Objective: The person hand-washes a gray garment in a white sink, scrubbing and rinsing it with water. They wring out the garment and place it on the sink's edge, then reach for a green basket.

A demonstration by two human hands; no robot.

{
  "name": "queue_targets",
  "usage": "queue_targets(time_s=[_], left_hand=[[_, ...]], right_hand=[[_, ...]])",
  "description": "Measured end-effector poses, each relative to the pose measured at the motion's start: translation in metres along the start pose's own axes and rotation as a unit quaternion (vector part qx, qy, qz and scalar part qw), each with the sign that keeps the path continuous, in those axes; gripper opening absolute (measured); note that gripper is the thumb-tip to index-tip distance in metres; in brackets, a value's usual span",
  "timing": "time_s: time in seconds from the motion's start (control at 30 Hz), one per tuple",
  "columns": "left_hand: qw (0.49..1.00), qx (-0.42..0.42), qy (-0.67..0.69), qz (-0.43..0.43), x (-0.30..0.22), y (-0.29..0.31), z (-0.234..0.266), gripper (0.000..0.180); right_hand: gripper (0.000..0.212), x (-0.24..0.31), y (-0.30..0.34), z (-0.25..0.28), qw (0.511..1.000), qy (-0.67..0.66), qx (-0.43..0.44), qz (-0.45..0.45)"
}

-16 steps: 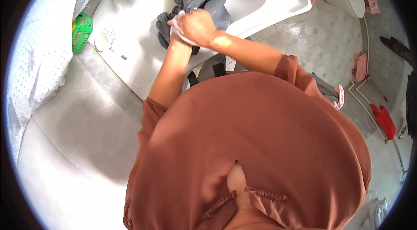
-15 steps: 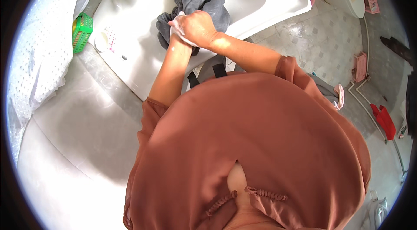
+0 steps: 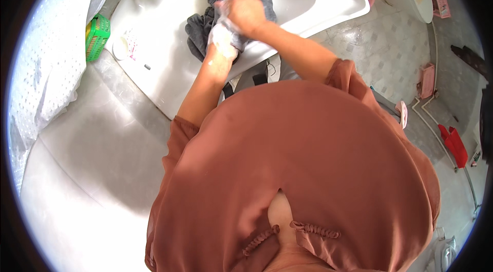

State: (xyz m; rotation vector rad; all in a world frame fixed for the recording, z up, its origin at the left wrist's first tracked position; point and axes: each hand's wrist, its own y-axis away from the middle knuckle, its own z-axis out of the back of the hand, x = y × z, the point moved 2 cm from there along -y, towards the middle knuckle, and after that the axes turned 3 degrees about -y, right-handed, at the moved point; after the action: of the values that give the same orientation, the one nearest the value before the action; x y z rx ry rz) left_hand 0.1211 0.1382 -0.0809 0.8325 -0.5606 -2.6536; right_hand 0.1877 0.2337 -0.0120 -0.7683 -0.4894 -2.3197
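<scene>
ok so your head cam is the left one of the side-by-side pair you're wearing, and it's aimed pretty much straight down your front. Your brown top (image 3: pixel 308 138) is super close to the lens, so it fills most of the lower middle. Your right hand (image 3: pixel 248 17) is farther off, up toward the top edge, where the white basin (image 3: pixel 298 0) gets cut off. Fisheye, so you catch the curtain (image 3: pixel 51 46) far left and tiled floor (image 3: pixel 367 59) out right, everything bending toward a dark round rim.
</scene>
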Motion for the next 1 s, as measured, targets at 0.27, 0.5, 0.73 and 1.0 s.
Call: queue_targets(time_s=[0.27, 0.5, 0.73, 1.0], left_hand=[[0.819, -0.042, 0.562, 0.106, -0.001, 0.006, -0.007, 0.026], [0.607, -0.006, 0.771, 0.194, -0.039, 0.025, 0.033, 0.029], [0.58, -0.047, 0.796, 0.165, -0.02, 0.029, 0.049, 0.041], [0.676, -0.069, 0.723, 0.122, 0.0, 0.029, 0.048, 0.024]], right_hand=[[0.045, -0.024, -0.012, -0.013, 0.998, 0.056, 0.034, -0.011], [0.038, -0.02, 0.006, -0.017, 0.994, -0.009, -0.071, 0.078], [0.046, -0.055, -0.024, -0.007, 0.912, -0.389, 0.106, -0.077], [0.028, -0.059, -0.002, 0.017, 0.978, -0.187, -0.016, 0.091]])
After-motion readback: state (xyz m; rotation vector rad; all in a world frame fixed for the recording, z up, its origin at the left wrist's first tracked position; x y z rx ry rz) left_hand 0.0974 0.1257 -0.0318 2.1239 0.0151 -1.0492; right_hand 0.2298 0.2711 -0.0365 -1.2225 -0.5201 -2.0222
